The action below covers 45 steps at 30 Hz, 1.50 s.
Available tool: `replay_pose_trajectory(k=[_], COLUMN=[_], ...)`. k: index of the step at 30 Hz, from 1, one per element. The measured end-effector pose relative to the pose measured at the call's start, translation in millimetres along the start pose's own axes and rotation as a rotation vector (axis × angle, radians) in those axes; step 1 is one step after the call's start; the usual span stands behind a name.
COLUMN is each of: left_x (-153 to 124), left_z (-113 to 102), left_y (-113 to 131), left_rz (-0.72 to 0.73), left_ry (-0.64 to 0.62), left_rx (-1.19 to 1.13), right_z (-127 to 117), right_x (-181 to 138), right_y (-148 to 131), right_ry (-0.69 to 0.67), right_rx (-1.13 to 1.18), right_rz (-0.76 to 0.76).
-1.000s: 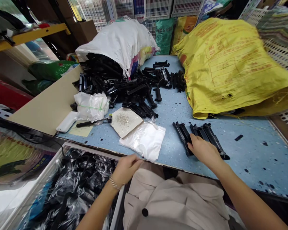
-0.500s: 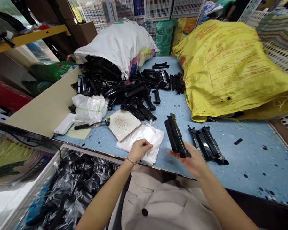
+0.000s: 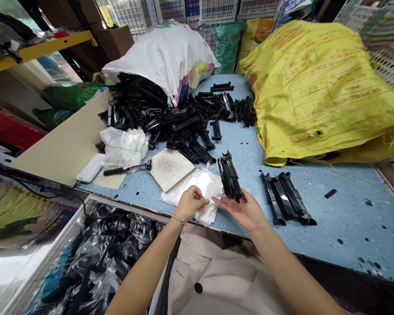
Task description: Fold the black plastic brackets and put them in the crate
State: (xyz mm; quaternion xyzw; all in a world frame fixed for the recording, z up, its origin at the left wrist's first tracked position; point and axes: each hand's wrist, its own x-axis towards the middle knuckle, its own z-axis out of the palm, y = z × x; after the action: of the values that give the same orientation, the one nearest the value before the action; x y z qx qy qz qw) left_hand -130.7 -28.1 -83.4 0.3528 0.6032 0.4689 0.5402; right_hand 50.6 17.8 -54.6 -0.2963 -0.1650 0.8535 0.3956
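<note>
My right hand holds a pair of long black plastic parts, side by side and tilted upright above the table. Its index finger stretches left towards my other hand. My left hand, with a bracelet at the wrist, is closed in a pinch over a stack of thin white plastic bags. Whether a bag edge is between those fingertips cannot be made out. Several similar black parts lie in a row right of my right hand. A square pale board with small grains on it rests partly on the bags.
A heap of black parts spills from a white sack. At the right stands a yellow sack. A small hammer, a white device and bundled bags lie left. Below is a bin of bagged black items.
My right hand has moved left with the black parts, close to my left hand. The left hand stays pinched over the bags. The view has shifted slightly.
</note>
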Motion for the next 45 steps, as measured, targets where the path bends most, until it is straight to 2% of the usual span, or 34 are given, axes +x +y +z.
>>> replay_pose_trajectory(k=[4,16,21,26,28,31,33,40,43,45], left_x=[0,-2,-2,-11,-19,-30,-33,-28,-28,-28], left_z=[2,4,8,2,-4,-9,-8,-7,-14,-18], left_y=[-2,-5,-5,11,24,39,41,40,41,39], left_rz=[-0.024,0.007,0.035,0.091,0.203,0.482,0.569,0.43,0.437,0.422], left_ry=[-0.026,0.012,0.042,0.095,0.122,0.145,0.137,0.197,0.102,0.039], left_rx=[-0.046,-0.039,-0.02,-0.001,0.119,0.545,0.79,1.275,1.227,1.083], right_z=[0,10,9,3,3,4,5,6,1,-6], right_x=[-2,-3,-1,2,1,-1,-2,1,-13,-31], right_y=[1,5,9,14,14,13,14,16,11,8], right_ry=[-0.005,-0.007,0.006,0.064,0.076,0.077,0.072,0.088,0.104,0.082], right_rx=[0.008,-0.153,-0.243,-0.25,-0.249,-0.244,-0.242,-0.228,-0.159,-0.05], right_rz=[-0.012,-0.1,-0.07,-0.07,-0.065,-0.064,-0.066,-0.078,-0.078,0.047])
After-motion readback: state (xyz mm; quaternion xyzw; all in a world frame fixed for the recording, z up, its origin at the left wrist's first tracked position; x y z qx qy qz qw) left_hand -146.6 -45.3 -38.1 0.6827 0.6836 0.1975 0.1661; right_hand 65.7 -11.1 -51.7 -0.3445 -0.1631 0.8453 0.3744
